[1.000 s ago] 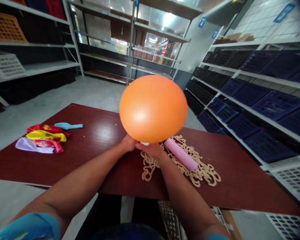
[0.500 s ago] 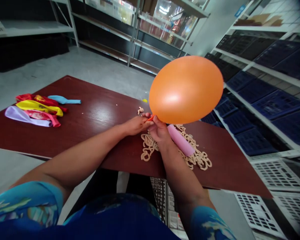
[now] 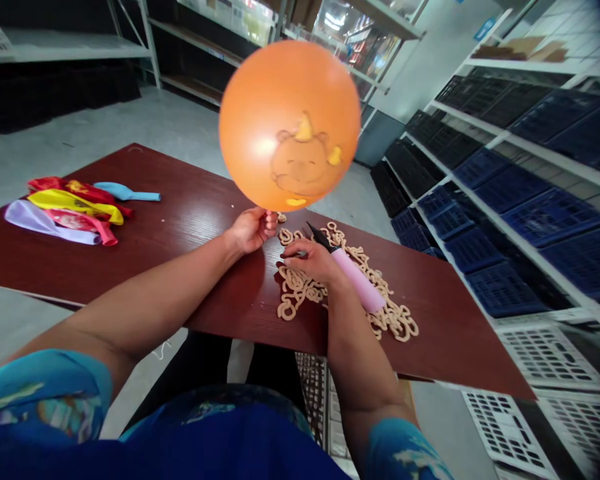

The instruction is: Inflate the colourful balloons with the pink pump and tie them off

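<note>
My left hand (image 3: 255,229) is closed at the base of an inflated orange balloon (image 3: 290,127), which stands above it with a printed bear face toward me. The neck is hidden by the fingers. To its right, my right hand (image 3: 311,259) hovers apart from the balloon, over a tangled beige cord (image 3: 300,287), with its fingers loosely curled and a gap at the thumb. Under and beside that hand lies a hand pump with a pink barrel (image 3: 360,280) and a black tip (image 3: 318,233), resting on the cord.
Flat balloons lie at the table's left: purple (image 3: 45,221), yellow (image 3: 75,205), light blue (image 3: 127,193), red and pink. The dark red table (image 3: 190,193) has shelves of blue crates (image 3: 485,220) to its right and white crates (image 3: 505,427) low beside it.
My hands have separated; the right one has let go of the balloon's neck. The balloon has swung left and turned, bringing the printed face into view and uncovering the pump's black tip.
</note>
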The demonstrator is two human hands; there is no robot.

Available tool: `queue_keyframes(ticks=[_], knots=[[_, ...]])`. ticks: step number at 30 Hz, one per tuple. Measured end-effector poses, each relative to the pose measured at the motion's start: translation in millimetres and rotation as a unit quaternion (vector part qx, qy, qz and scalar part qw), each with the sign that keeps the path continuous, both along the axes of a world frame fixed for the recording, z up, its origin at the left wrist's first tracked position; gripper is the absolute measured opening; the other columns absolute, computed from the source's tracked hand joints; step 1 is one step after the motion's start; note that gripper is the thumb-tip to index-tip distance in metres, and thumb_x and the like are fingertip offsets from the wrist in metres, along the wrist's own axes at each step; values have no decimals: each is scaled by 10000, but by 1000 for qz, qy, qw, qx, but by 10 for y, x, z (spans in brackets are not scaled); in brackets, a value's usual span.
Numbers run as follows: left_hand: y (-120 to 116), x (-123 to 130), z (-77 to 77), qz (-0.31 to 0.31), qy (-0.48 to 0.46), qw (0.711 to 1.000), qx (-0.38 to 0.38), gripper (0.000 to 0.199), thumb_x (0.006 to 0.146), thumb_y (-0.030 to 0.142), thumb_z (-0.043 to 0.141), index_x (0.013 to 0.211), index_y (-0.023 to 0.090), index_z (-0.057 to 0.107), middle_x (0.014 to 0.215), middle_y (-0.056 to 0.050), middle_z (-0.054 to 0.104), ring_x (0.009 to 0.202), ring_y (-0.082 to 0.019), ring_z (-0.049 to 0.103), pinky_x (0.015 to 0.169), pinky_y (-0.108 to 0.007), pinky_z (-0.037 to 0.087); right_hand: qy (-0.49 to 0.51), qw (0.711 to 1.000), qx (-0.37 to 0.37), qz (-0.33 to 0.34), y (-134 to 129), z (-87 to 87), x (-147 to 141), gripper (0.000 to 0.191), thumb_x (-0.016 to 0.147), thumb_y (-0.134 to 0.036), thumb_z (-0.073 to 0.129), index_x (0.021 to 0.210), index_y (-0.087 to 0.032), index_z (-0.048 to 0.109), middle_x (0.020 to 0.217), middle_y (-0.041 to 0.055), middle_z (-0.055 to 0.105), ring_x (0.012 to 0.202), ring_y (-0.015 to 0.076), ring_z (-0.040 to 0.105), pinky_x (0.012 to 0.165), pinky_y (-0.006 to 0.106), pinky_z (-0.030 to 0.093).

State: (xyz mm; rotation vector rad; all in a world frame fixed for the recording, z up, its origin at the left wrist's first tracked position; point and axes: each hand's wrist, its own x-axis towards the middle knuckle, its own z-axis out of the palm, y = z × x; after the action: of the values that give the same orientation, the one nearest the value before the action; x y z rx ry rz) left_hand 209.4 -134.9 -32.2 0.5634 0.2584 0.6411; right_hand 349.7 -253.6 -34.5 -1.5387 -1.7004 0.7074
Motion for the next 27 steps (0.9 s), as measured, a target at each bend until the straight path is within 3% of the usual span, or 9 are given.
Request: queue_keyframes(ticks=[3,6,9,13,16,19,22,24,27], knots=[[108,-28,-35,22,-18,999,-46,232,859,169,364,631,148,400,515,29,369,412,-56,389,373,-156,290,-122,990,5,72,-24,12,14,37,666,-211,652,692,-205,627,817,-1,607,848,146,539,870,342,372],[118,-39,-45,29,-31,997,-63,235,873,224,376,651,151,408,523,26,388,422,-63,409,383,-165,316,-117,991,-7,68,-46,52,-31,48,709,-223,606,668,-198,601,781,-7,602,800,133,538,835,327,384],[98,-44,-32,30,-31,996,-73,233,870,256,398,664,150,418,525,25,397,426,-64,418,388,-169,331,41,999,21,-27,-59,107,-65,113,769,-315,543,791,-207,571,808,-5,608,738,119,543,695,274,425],[75,-48,-13,10,-15,998,-56,239,868,278,411,674,141,433,540,21,419,421,-45,403,374,-149,308,268,947,99,-146,-32,143,-72,182,765,-387,546,836,-224,508,760,-17,610,673,111,559,596,243,438],[37,-37,-8,3,15,1000,-12,247,867,298,413,687,135,454,598,2,484,402,-21,368,348,-131,254,308,927,120,-177,-10,137,-81,191,737,-383,584,822,-230,509,705,-34,593,603,102,548,558,239,441],[-47,-9,-11,9,86,995,58,224,847,311,455,716,132,489,684,-31,562,383,-7,358,332,-132,218,239,948,126,-167,-14,127,-122,161,735,-359,596,833,-239,553,685,-37,574,549,98,516,538,248,438],[-168,27,-20,20,167,974,150,227,832,341,480,735,138,511,629,-24,569,358,-21,378,322,-146,218,76,979,149,-117,-27,119,-186,90,761,-309,575,817,-250,614,781,-1,595,712,136,552,692,300,460],[-243,47,-33,20,210,953,218,250,829,373,474,743,143,522,510,9,512,332,-38,381,318,-155,230,-20,982,163,-91,-26,107,-219,103,791,-275,537,826,-266,633,846,13,604,825,157,551,792,326,439],[-310,69,-62,6,242,927,286,274,827,405,462,772,146,534,420,34,456,319,-59,395,326,-161,255,-89,977,175,-85,-13,79,-237,154,825,-256,486,860,-281,634,877,14,609,855,157,551,819,317,429]])
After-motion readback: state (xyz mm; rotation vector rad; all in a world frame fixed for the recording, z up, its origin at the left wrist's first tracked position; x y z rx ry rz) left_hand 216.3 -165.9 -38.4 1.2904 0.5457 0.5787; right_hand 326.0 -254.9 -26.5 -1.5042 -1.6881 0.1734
